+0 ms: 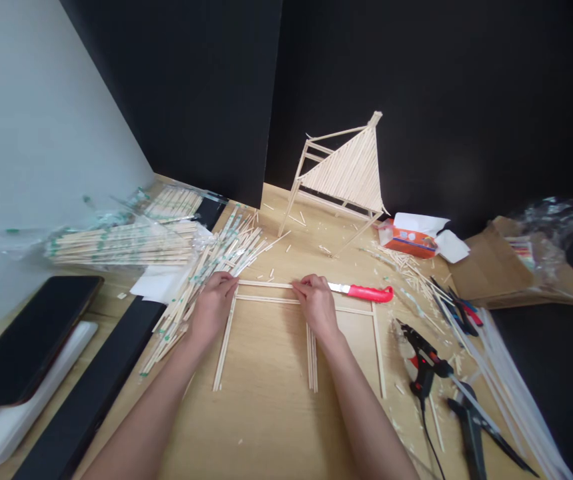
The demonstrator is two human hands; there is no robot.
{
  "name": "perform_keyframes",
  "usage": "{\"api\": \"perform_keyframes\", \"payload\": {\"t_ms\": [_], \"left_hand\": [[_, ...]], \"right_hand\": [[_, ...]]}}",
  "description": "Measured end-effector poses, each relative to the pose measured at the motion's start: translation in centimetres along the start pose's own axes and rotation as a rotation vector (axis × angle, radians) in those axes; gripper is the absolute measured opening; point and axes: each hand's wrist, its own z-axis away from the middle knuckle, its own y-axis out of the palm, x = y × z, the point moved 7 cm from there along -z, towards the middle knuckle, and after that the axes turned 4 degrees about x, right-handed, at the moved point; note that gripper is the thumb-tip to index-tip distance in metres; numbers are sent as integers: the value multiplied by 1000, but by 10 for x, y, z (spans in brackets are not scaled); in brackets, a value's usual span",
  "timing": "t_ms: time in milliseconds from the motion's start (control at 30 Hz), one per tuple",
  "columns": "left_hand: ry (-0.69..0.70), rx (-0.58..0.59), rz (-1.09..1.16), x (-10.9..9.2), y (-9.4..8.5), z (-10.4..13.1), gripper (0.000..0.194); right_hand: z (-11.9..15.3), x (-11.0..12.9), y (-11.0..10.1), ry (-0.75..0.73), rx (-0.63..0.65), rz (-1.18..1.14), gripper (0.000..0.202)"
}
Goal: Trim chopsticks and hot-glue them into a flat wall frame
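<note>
My left hand [213, 303] pinches the left end of a short wooden stick [265, 285], close to the upper left corner of a flat stick frame [266, 300]. At the stick's other end, my right hand [317, 303] holds it between thumb and fingers. The frame has a long crossbar and legs pointing toward me, and it lies on the table. Below my right hand are several parallel sticks [312, 360]. A knife with a red handle [371, 293] lies just right of my right hand, its blade partly hidden behind the hand.
Loose sticks [206, 287] and bagged sticks [121, 243] lie left, near a phone [31, 340]. A stick-built roofed model [349, 173] stands behind. At right are a glue gun [423, 357], glue sticks [511, 380], pliers [461, 313], an orange box [409, 241] and a cardboard box [486, 267].
</note>
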Motion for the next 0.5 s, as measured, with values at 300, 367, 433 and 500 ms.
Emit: {"api": "perform_keyframes", "payload": {"t_ms": [300, 367, 433, 500], "left_hand": [[13, -7, -2, 5, 1, 0, 28], [17, -6, -2, 5, -1, 1, 29], [20, -2, -5, 4, -2, 1, 29], [18, -1, -11, 4, -3, 2, 29]], "right_hand": [[0, 2, -2, 0, -10, -2, 23], [0, 2, -1, -1, -12, -4, 23], [0, 2, -1, -3, -13, -5, 22], [0, 2, -1, -4, -14, -6, 22]]}}
